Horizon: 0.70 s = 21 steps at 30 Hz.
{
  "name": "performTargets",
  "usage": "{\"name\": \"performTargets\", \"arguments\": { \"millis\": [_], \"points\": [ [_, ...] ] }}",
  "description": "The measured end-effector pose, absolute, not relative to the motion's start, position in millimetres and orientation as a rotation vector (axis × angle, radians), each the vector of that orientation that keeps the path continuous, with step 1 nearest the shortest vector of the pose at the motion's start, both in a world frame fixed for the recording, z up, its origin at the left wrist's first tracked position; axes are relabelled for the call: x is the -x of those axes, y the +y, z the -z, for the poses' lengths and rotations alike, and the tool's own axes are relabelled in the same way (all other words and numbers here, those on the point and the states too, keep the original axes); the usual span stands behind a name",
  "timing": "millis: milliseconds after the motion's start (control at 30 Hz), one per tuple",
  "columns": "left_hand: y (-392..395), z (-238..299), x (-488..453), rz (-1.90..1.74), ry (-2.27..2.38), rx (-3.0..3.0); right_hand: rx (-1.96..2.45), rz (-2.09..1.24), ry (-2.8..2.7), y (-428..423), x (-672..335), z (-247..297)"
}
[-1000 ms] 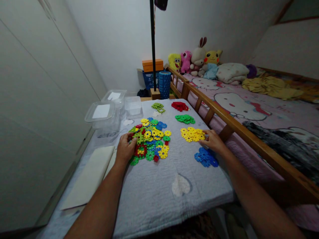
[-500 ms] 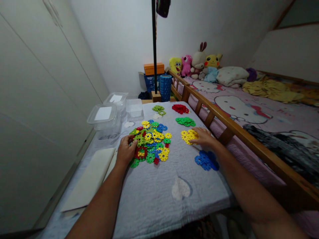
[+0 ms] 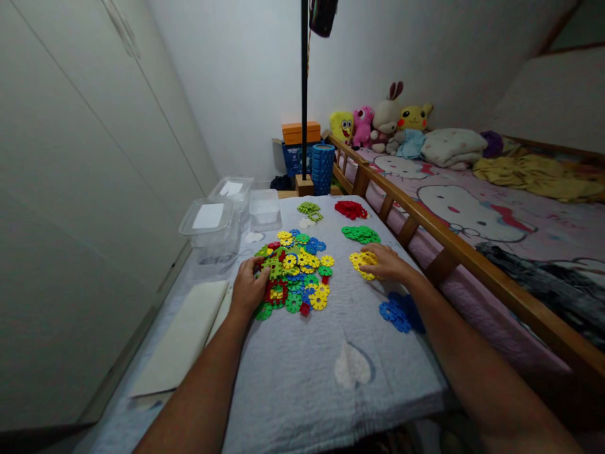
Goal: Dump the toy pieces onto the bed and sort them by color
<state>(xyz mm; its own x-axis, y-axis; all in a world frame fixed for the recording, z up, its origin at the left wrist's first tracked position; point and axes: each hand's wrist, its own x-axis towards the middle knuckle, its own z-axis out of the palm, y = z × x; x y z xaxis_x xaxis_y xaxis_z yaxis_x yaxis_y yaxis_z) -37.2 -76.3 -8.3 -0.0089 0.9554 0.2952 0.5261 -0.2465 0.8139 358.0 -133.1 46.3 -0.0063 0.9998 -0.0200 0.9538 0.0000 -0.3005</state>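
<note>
A mixed heap of plastic building pieces [image 3: 295, 277], notched discs and square lattice pieces in several colours, lies mid-table. My left hand [image 3: 250, 287] rests against the heap's left edge, thumb and fingers apart beside a lime-green lattice piece [image 3: 273, 268]. To the right, my right hand [image 3: 386, 263] reaches over a small pile of yellow notched discs [image 3: 358, 265], its fingers apart and touching the pile. Its fingertips partly cover these discs. Nearer to me, blue discs [image 3: 397, 311] lie partly behind my right forearm.
Green discs [image 3: 362, 234], red pieces [image 3: 350, 209] and lime-green pieces [image 3: 309, 210] form separate piles farther back. Clear plastic boxes [image 3: 212, 233] stand at the back left, with a cream folder [image 3: 184, 340] in front. A wooden bed rail [image 3: 425, 233] borders the table's right side.
The whole view has shifted slightly to the right. My right hand sits a little closer over the yellow discs; my left hand stays at the heap's left edge.
</note>
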Motion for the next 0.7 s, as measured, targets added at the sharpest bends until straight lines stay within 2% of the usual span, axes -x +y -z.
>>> {"name": "performTargets", "arguments": {
  "millis": [200, 433, 700],
  "points": [
    [-79, 5, 36, -1.202, 1.524, -1.772, 1.81, -0.349, -2.125, -98, -309, -59],
    [-76, 7, 37, -1.19, 1.529, -1.769, 1.955, -0.387, -1.966, -45, -255, -37],
    [-76, 8, 36, -1.209, 1.519, -1.78, 1.975, -0.46, -1.797, -31, -256, -26]
  ]
}}
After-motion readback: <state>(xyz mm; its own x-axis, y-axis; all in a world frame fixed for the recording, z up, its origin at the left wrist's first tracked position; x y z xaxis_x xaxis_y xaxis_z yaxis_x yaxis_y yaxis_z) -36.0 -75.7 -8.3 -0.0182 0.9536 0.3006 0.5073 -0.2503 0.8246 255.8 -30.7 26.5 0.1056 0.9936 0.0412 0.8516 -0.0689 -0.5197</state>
